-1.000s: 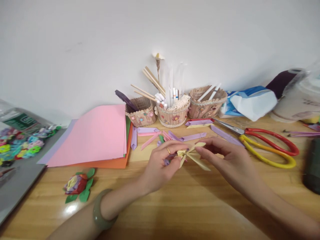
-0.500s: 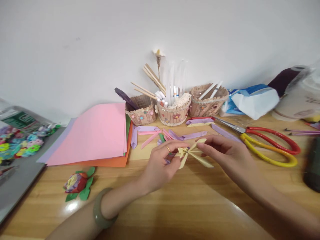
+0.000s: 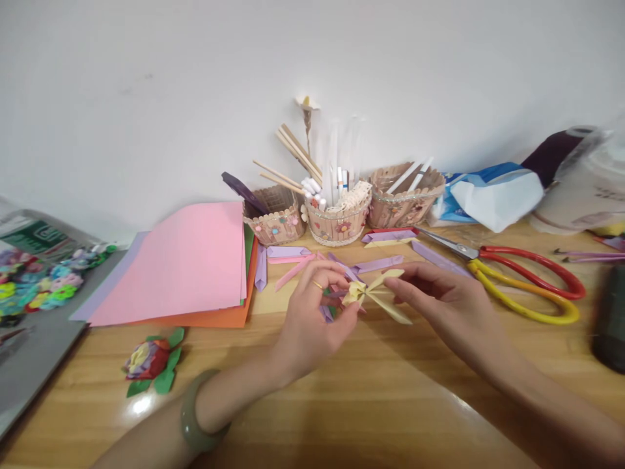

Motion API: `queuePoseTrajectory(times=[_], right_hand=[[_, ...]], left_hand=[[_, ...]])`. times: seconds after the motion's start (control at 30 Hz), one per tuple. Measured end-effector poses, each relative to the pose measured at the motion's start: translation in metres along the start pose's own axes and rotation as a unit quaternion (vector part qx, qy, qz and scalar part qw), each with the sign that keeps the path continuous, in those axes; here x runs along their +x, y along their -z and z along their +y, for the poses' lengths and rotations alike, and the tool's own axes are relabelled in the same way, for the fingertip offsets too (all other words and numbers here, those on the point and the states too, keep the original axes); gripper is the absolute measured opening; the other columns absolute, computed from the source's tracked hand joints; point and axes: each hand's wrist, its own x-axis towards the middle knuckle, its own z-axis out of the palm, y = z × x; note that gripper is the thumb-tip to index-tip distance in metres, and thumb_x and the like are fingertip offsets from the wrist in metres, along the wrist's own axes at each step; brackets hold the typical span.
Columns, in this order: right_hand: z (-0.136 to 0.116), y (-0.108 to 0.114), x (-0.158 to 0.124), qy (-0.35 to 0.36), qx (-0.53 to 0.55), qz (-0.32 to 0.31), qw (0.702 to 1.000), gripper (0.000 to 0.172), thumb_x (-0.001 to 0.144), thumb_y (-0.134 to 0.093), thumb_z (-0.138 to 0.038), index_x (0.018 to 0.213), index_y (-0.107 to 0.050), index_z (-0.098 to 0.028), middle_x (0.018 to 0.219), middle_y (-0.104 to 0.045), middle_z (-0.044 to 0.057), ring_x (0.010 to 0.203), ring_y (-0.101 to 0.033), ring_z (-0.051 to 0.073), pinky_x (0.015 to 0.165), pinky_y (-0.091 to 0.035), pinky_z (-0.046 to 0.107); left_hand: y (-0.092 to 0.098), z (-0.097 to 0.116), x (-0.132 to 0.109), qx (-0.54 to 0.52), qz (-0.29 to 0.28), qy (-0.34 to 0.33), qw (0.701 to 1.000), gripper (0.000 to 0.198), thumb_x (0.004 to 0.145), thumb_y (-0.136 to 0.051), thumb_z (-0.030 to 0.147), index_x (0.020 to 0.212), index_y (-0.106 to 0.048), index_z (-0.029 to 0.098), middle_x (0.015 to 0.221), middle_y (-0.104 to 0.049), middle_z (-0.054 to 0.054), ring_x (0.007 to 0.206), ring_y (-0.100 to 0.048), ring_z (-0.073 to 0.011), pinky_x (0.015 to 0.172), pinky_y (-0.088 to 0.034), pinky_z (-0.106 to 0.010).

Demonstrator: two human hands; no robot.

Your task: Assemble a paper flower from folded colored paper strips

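Both my hands meet over the wooden table (image 3: 371, 404) around a small folded piece of pale yellow paper (image 3: 375, 296). My left hand (image 3: 312, 319), with a ring and a green bangle at the wrist, pinches the paper's crumpled left end. My right hand (image 3: 439, 303) pinches the right side, where pointed yellow strips stick out. Folded purple and pink paper strips (image 3: 336, 264) lie on the table just behind my fingers.
A stack of pink, purple and orange sheets (image 3: 185, 267) lies at the left. Three craft-stick baskets (image 3: 336, 218) with sticks and pens stand by the wall. Red-and-yellow scissors (image 3: 517, 280) lie at the right. A paper flower (image 3: 151, 361) sits near the front left.
My left hand has shifted its pinch on the yellow paper, bunching its left end tighter. The paper and both hands sit slightly higher in view.
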Motion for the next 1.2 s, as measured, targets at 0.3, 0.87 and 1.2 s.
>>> queuePoseTrajectory(times=[0.3, 0.87, 1.2], right_hand=[[-0.005, 0.001, 0.002, -0.011, 0.018, -0.010, 1.000, 0.026, 0.076, -0.057, -0.043, 0.070, -0.063, -0.019, 0.061, -0.056, -0.001, 0.056, -0.048, 0.013, 0.053, -0.038, 0.026], [-0.011, 0.002, 0.002, -0.068, 0.054, -0.075, 0.993, 0.030, 0.075, -0.058, -0.047, 0.068, -0.064, -0.019, 0.064, -0.060, 0.000, 0.060, -0.052, 0.014, 0.052, -0.039, 0.025], [0.007, -0.002, 0.002, -0.010, 0.131, -0.069, 0.989, 0.026, 0.071, -0.068, -0.040, 0.087, -0.061, -0.020, 0.077, -0.063, 0.000, 0.071, -0.059, 0.015, 0.062, -0.046, 0.026]], left_hand=[[0.004, 0.001, 0.004, 0.018, -0.093, -0.045, 0.994, 0.018, 0.074, -0.057, 0.011, 0.088, -0.064, 0.020, 0.098, -0.051, -0.007, 0.085, -0.055, -0.0153, 0.067, -0.053, -0.026], [0.004, -0.005, 0.008, -0.039, -0.052, 0.077, 0.995, 0.030, 0.066, -0.073, 0.017, 0.092, -0.059, 0.021, 0.085, -0.060, -0.001, 0.071, -0.054, -0.0113, 0.055, -0.044, -0.019], [0.011, -0.002, 0.006, 0.107, -0.077, -0.168, 0.977, 0.015, 0.078, -0.062, 0.034, 0.081, -0.067, 0.020, 0.077, -0.069, -0.005, 0.069, -0.060, -0.0156, 0.065, -0.046, -0.028]])
